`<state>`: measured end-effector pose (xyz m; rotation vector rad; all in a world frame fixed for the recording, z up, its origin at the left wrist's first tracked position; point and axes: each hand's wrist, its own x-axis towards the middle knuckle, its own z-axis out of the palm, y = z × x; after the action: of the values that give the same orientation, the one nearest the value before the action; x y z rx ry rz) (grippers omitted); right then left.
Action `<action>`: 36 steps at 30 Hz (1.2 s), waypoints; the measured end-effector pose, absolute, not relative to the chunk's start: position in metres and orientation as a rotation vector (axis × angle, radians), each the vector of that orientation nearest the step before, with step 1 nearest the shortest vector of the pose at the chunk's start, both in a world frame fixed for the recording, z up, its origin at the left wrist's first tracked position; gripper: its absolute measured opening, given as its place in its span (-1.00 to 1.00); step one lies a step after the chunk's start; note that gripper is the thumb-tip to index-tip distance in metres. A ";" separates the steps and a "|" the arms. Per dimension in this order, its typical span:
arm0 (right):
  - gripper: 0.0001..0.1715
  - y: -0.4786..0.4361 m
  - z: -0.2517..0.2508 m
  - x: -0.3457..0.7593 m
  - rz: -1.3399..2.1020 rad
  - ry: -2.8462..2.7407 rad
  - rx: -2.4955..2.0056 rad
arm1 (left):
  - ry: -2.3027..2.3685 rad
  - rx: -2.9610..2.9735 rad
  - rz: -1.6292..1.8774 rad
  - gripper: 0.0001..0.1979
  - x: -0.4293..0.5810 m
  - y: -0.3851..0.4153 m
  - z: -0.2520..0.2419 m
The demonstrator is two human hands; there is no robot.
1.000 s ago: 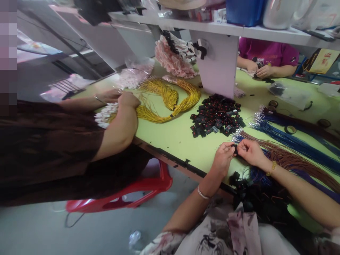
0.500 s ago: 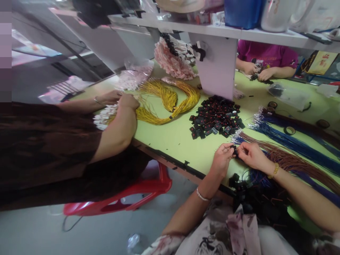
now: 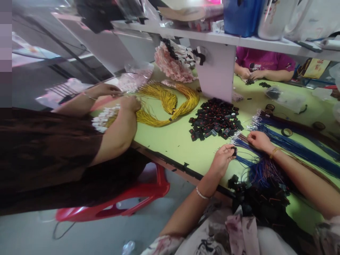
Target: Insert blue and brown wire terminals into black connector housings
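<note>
My left hand [image 3: 222, 158] pinches a small black connector housing [image 3: 234, 151] between thumb and fingers, above the table's front edge. Thin blue wires [image 3: 243, 161] run from the housing toward a tangle beside it. To the right, my right hand [image 3: 259, 141] is closed on the brown wires [image 3: 243, 138], close to their silvery terminal ends; its fingertips are partly hidden. Beyond both hands lies a heap of black connector housings [image 3: 216, 118] with reddish marks. Near my lap, more black housings [image 3: 261, 198] are piled with wires attached.
A long blue wire bundle [image 3: 292, 148] and tape rolls [image 3: 287, 132] lie at right. At left a co-worker's hands [image 3: 130, 102] are beside yellow wires [image 3: 159, 122] with white connectors. Another person's hands [image 3: 249, 74] work across the table. A shelf [image 3: 202, 34] overhangs the back.
My right hand has left the black connector housing and moved up and right to the brown wires. My left hand keeps the housing in nearly the same place.
</note>
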<state>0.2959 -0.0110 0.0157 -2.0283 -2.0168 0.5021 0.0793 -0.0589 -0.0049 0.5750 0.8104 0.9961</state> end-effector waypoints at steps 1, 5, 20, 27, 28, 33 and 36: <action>-0.84 -0.010 0.012 0.298 0.537 -2.007 -2.001 | 0.807 0.579 0.998 -0.70 0.079 -0.059 -0.006; -0.81 -0.013 0.012 0.301 0.546 -1.963 -1.898 | 0.812 0.586 1.004 -0.70 0.076 -0.058 -0.005; -0.88 -0.052 0.048 0.250 0.892 -1.854 -1.440 | 0.706 0.427 1.019 -0.77 0.083 -0.056 0.003; -0.93 -0.063 0.042 0.250 0.741 -1.951 -1.489 | 0.679 0.413 0.990 -0.80 0.086 -0.056 0.001; -0.93 -0.064 0.042 0.249 0.704 -1.962 -1.488 | 0.679 0.412 0.989 -0.80 0.086 -0.056 0.002; -0.94 -0.065 0.042 0.248 0.613 -1.995 -1.464 | 0.679 0.423 0.970 -0.81 0.086 -0.056 0.003; -0.94 -0.065 0.043 0.247 0.563 -2.047 -1.453 | 0.688 0.428 0.968 -0.80 0.085 -0.056 0.003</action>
<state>0.2471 -0.0653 0.0432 -1.4528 -2.0465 0.5630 0.0852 -0.0559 0.0027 0.4280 0.6881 0.9676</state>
